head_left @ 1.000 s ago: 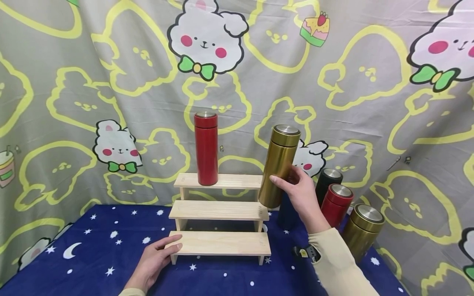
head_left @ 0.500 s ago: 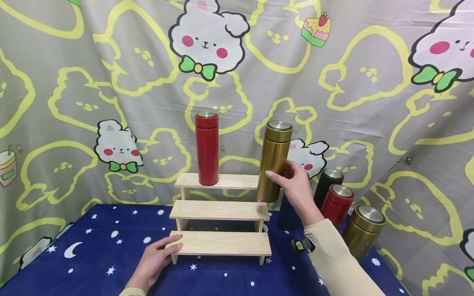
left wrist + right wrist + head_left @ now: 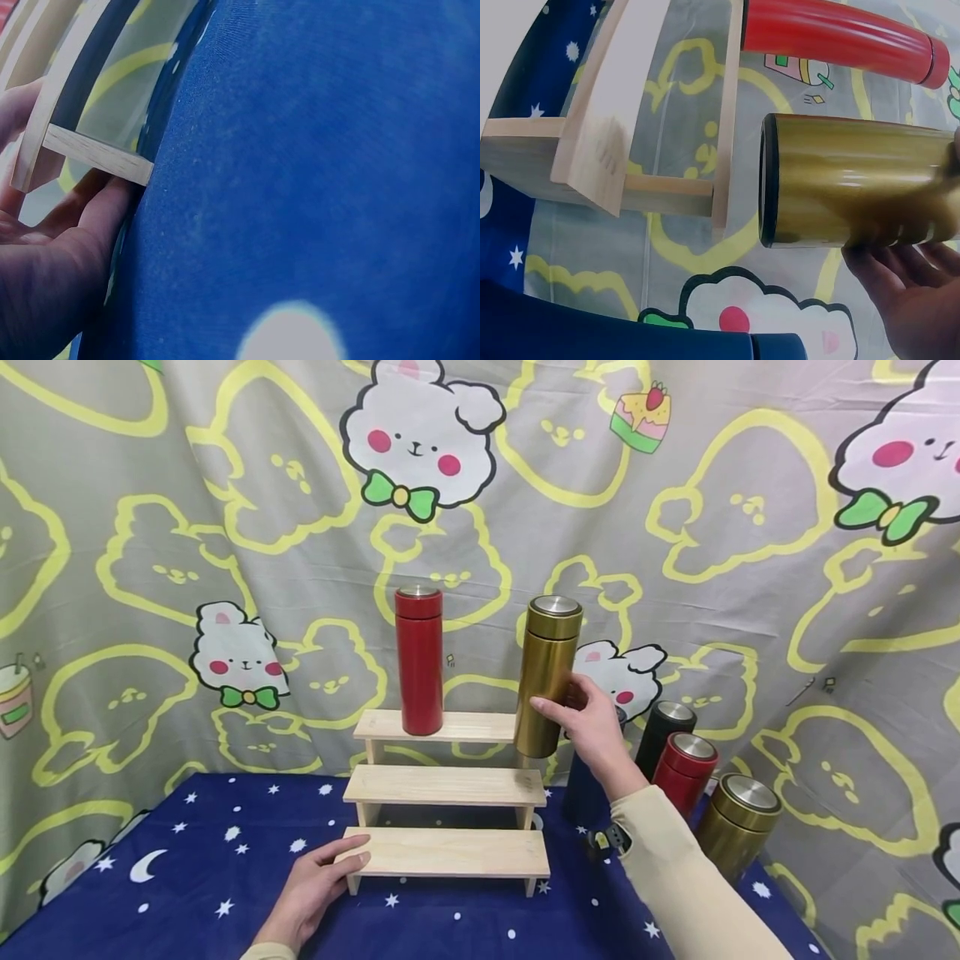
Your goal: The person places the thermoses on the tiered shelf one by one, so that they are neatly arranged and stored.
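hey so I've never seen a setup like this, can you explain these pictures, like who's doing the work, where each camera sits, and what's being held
There's no machine here, just a person's two bare hands. The wide picture comes from a camera on the head, looking forward and down; the two closer ones come from cameras on each wrist.

The left hand holds the left end of the lowest step of a wooden stand. The right hand holds a gold bottle in the air by the top step's right end.

A red bottle stands on the top step. On the starry blue cloth, to the stand's right, are a blue bottle, a dark bottle, another red one and another gold one.
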The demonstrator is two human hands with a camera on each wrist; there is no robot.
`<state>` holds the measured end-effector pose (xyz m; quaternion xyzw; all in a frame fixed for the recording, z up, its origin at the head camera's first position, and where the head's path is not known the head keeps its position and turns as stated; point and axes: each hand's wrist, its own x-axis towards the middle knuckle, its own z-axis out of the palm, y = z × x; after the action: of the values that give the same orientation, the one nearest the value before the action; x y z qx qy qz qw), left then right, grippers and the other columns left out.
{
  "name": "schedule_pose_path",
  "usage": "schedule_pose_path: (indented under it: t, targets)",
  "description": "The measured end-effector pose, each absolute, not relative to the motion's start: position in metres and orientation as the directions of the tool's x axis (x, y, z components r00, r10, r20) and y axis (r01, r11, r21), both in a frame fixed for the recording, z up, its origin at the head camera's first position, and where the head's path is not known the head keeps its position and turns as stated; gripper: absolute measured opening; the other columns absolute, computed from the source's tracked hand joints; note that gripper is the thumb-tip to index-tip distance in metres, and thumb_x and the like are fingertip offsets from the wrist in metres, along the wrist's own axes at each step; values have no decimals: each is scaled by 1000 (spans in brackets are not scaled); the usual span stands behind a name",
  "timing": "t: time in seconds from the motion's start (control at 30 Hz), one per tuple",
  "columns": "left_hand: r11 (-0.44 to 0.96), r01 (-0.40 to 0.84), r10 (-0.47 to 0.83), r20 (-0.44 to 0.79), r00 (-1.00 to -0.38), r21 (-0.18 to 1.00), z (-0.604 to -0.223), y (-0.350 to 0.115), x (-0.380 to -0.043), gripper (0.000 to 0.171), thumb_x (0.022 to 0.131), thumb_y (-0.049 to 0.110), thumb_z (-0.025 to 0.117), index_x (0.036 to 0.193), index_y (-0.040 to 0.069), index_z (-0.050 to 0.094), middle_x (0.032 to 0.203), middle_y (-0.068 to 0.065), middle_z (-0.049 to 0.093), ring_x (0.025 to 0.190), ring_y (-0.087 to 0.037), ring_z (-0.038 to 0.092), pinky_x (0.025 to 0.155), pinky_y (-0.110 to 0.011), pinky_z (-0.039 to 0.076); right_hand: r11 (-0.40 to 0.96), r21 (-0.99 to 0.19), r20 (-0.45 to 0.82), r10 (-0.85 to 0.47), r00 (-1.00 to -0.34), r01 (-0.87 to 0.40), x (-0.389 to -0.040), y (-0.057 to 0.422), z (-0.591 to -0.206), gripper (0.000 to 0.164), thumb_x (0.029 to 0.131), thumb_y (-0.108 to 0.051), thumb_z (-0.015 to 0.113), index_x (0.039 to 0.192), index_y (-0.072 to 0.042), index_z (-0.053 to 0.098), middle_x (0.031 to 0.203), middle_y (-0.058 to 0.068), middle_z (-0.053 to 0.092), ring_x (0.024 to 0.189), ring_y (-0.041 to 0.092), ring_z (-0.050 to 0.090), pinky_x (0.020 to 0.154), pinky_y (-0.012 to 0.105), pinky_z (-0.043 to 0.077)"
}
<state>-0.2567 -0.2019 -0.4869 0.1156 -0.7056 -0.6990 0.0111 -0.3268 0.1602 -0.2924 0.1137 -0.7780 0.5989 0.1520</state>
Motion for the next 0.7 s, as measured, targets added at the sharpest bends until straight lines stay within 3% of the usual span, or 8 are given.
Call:
schedule_pose_path:
  t: [0.7]
  targets:
    - [-4, -155, -160, -154, -975, 988, -485, -203, -257, 43, 86, 14, 77, 124, -2, 66, 146, -29, 39, 110, -26, 58, 94, -46, 48, 263, -893, 381, 12, -924, -365, -353, 142, -283, 72, 83, -35, 80, 140, -5, 48, 125, 12, 57, 113, 27, 55, 96, 45, 46]
